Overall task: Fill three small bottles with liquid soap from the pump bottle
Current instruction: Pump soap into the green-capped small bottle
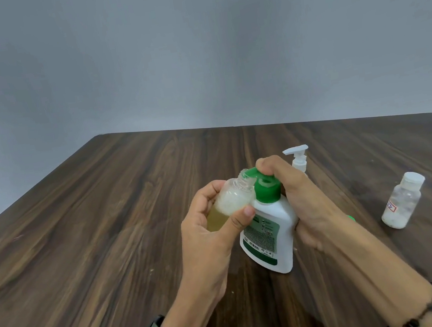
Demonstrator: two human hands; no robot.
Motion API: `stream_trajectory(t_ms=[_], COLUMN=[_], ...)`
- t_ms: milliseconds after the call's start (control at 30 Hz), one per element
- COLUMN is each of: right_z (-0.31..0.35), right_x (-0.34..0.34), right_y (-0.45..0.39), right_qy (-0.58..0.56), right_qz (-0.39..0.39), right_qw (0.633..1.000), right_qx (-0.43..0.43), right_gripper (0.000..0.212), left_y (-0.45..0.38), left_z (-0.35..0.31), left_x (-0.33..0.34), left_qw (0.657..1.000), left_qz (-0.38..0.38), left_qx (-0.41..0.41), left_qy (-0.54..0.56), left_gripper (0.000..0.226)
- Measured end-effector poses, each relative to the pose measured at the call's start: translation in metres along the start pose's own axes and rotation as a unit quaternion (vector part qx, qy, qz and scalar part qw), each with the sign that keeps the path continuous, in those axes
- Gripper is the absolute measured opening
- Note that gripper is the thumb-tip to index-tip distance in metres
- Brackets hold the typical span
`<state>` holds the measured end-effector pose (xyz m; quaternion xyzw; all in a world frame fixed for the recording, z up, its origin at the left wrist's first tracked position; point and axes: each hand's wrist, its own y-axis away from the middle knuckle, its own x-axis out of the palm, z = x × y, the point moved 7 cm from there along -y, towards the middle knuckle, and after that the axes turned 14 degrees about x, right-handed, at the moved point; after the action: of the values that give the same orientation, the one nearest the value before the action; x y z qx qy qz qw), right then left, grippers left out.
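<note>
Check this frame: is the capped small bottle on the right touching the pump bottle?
Apart. In the head view the capped small bottle stands alone, bare table separating it from the pump bottle.

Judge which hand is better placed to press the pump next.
Right. The right hand already rests on the green pump head, while the left hand holds the small open bottle at the spout.

Sitting on the dark wooden table (107,237): one white, green-capped pump bottle (270,236); three small clear plastic bottles (233,198) (300,162) (401,200).
</note>
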<state>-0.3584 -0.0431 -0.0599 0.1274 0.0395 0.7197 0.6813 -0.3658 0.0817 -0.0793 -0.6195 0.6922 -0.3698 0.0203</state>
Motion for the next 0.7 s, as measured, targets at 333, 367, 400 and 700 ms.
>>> stream_trajectory(t_ms=[333, 367, 400, 700], right_z=[0.000, 0.000, 0.000, 0.007], right_x=[0.003, 0.004, 0.006, 0.015], right_y=[-0.003, -0.003, -0.002, 0.003], right_qy=[-0.009, -0.002, 0.002, 0.032], right_qz=[0.028, 0.034, 0.049, 0.115], right_qw=[0.999, 0.999, 0.998, 0.993], right_qx=[-0.014, -0.020, -0.025, -0.027], right_gripper=[0.045, 0.052, 0.055, 0.034], left_y=[0.000, -0.001, -0.001, -0.011], left_z=[0.001, 0.001, 0.002, -0.007], left_x=[0.001, 0.001, 0.001, -0.003], left_qw=[1.000, 1.000, 1.000, 0.998], left_qz=[-0.003, -0.004, -0.005, 0.004], left_qx=[-0.002, -0.002, -0.003, 0.031], left_qy=[0.004, 0.003, 0.003, -0.054], left_gripper=[0.042, 0.042, 0.043, 0.041])
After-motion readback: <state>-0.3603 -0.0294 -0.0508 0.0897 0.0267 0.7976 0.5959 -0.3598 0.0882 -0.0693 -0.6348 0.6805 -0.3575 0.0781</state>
